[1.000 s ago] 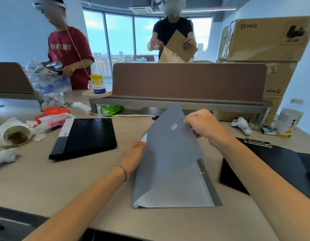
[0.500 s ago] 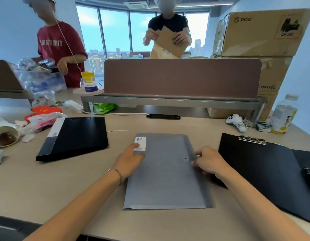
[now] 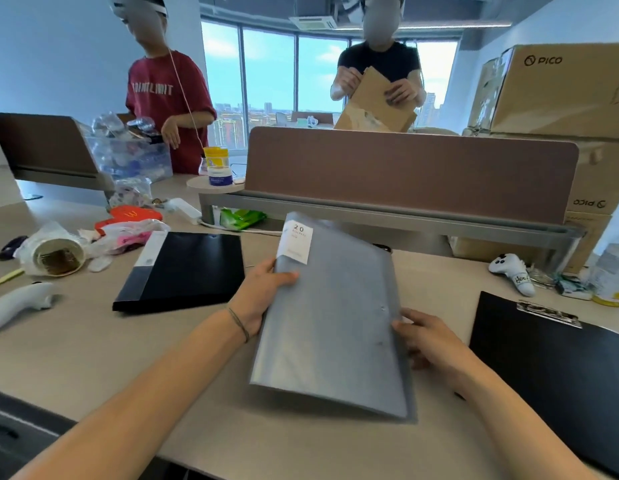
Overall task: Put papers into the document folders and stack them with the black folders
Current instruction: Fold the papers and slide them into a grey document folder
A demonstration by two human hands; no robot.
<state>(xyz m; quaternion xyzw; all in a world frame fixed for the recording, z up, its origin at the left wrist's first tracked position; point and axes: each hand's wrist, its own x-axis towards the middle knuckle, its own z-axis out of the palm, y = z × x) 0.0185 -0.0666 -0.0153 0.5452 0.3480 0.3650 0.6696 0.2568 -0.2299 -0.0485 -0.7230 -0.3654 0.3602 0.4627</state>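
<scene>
Holding the grey folder [image 3: 330, 317] above the bench [image 3: 76, 348] | our left hand [image 3: 263, 296] and right hand [image 3: 426, 337] gripped its side edges | long axis ran away from us | black folder [image 3: 183, 268] lay left, nearer our left hand.

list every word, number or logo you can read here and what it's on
"20": white label on the grey folder; the smaller print under it is too blurred to read.
"PICO": top cardboard box.
"PICO", upside down: lower cardboard box.
"POINTLIMIT", first letter uncertain: red T-shirt.
Yellow "M" logo: red wrapper.
Handwriting on the white controller: too small to read.
Jar label: blurred.
</scene>
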